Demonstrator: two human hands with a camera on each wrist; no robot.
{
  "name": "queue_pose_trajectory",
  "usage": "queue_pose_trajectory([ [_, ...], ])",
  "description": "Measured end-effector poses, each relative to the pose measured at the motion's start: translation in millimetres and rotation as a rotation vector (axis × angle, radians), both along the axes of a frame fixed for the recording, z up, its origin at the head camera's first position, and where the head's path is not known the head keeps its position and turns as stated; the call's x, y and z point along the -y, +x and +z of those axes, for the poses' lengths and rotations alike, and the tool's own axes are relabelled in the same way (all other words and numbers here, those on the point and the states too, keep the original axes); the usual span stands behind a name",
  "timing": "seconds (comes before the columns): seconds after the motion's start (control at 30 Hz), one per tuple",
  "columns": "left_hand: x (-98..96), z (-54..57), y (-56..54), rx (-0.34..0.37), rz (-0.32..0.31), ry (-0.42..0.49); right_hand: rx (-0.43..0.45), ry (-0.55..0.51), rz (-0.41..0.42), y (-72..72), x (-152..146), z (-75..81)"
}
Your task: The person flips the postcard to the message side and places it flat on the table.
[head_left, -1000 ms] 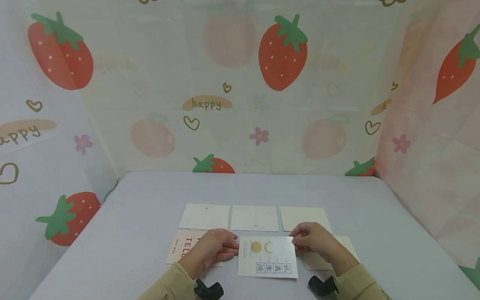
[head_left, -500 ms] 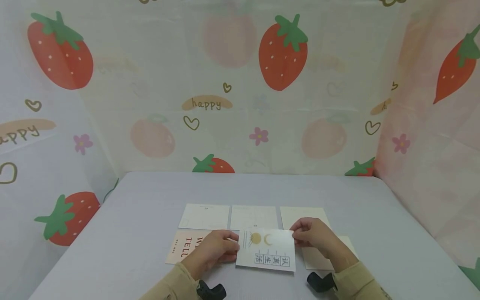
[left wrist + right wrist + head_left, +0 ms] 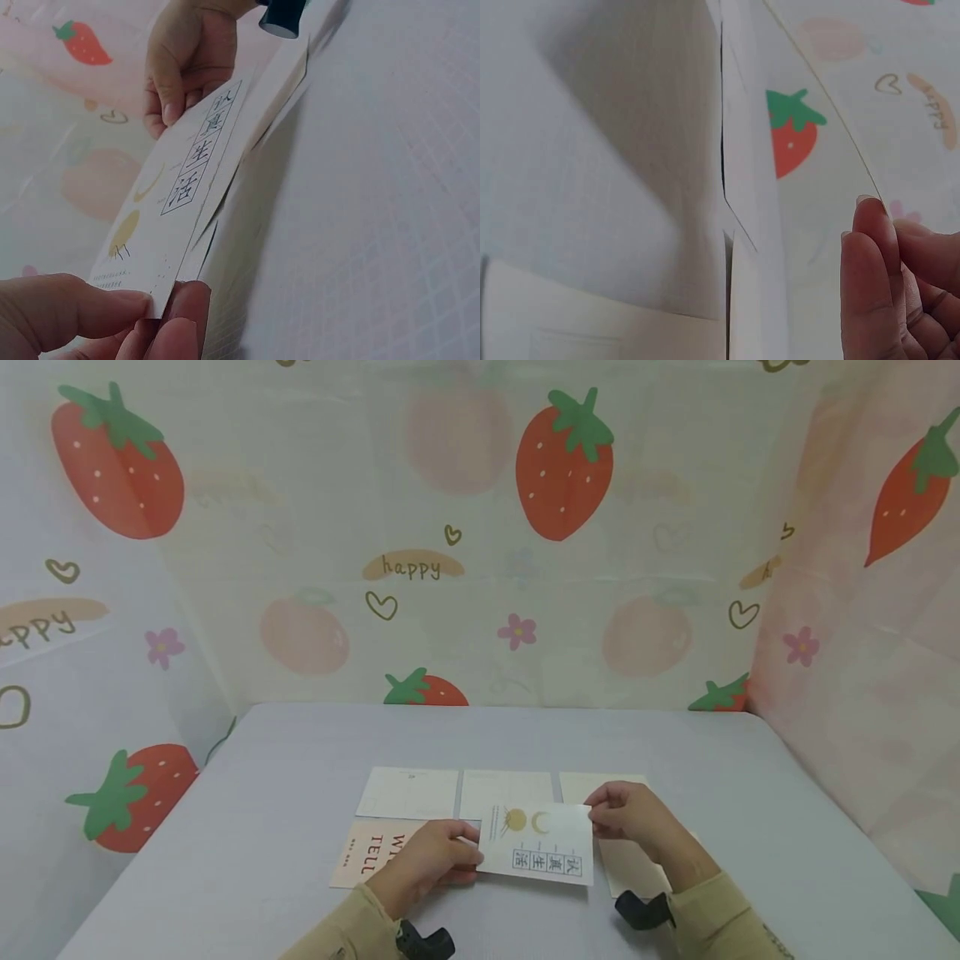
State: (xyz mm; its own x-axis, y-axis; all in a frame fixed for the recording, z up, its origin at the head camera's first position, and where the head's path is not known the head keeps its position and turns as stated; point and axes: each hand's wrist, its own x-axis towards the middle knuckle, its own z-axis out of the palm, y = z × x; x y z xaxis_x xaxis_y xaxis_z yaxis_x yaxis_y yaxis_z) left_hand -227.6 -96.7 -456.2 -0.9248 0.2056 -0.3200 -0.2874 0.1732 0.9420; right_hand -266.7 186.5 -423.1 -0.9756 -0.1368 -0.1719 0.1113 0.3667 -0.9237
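Observation:
A white card [image 3: 536, 843] printed with a yellow sun, a crescent moon and boxed characters is held up between both hands, its face tipped toward me. My left hand [image 3: 431, 864] pinches its left edge; in the left wrist view the thumb [image 3: 112, 311] lies on the printed face with fingers behind. The right hand [image 3: 637, 827] pinches the upper right corner, and the right wrist view shows thumb and fingers [image 3: 870, 292] meeting on the card's thin edge. Below the left hand lies a pinkish card [image 3: 360, 856] with red lettering, partly covered by that hand.
Behind the held card, a row of three pale cards lies on the white table [image 3: 225, 827]: left card [image 3: 408, 793], middle card [image 3: 506, 785], right card [image 3: 600, 785]. A cream card [image 3: 630, 868] lies under the right forearm. Strawberry-print curtains [image 3: 315, 485] enclose the table.
The white card has risen and moved away from me, now overlapping the back row's middle card in the head view. The right hand moved farther up with it; the left hand shifted slightly.

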Motion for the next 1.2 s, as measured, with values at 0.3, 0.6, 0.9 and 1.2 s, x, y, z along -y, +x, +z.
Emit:
queue_pose_trajectory([
  [0.3,-1.1,2.0,-0.3,-0.005,-0.002,0.014,-0.002,-0.018,-0.011,-2.3,-1.5,1.6],
  [0.6,-1.2,7.5,-3.5,-0.007,0.007,0.018,0.025,-0.023,-0.036,-0.6,2.0,2.8],
  [0.9,2.3,8.9,-7.7,-0.021,0.024,0.05,0.038,-0.04,-0.007,3.3,2.9,1.7],
  [1.2,2.2,8.3,-9.8,-0.038,0.029,0.068,0.035,-0.038,0.014,6.4,4.2,1.5],
])
